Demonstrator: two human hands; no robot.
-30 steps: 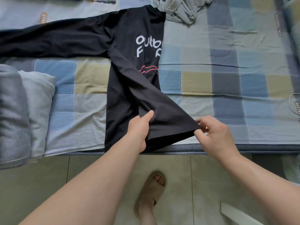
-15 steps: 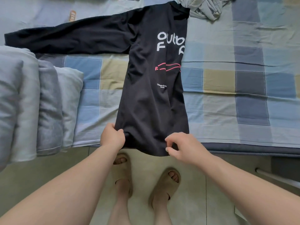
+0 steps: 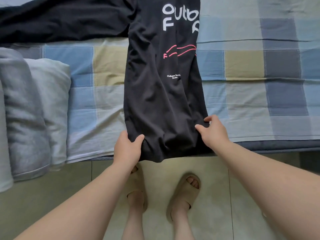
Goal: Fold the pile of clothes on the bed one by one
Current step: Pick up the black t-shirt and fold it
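Note:
A black long-sleeved shirt (image 3: pixel 162 94) with white lettering and pink lines lies lengthwise on the checked bed sheet (image 3: pixel 251 70), folded in half along its length. Its one visible sleeve stretches out to the far left. The hem hangs slightly over the bed's front edge. My left hand (image 3: pixel 127 149) grips the hem's left corner, thumb on top. At the right corner, my right hand (image 3: pixel 213 131) pinches the hem between thumb and fingers.
Folded grey and pale blue bedding (image 3: pixel 29 115) is stacked at the bed's left end. The dark mattress edge (image 3: pixel 277 147) runs along the front. My feet in beige slides (image 3: pixel 183 193) stand on the tiled floor below.
The lower right flap was folded over to the left, making the shirt a narrow strip. Both hands shifted along the hem to its two corners, and the camera moved closer.

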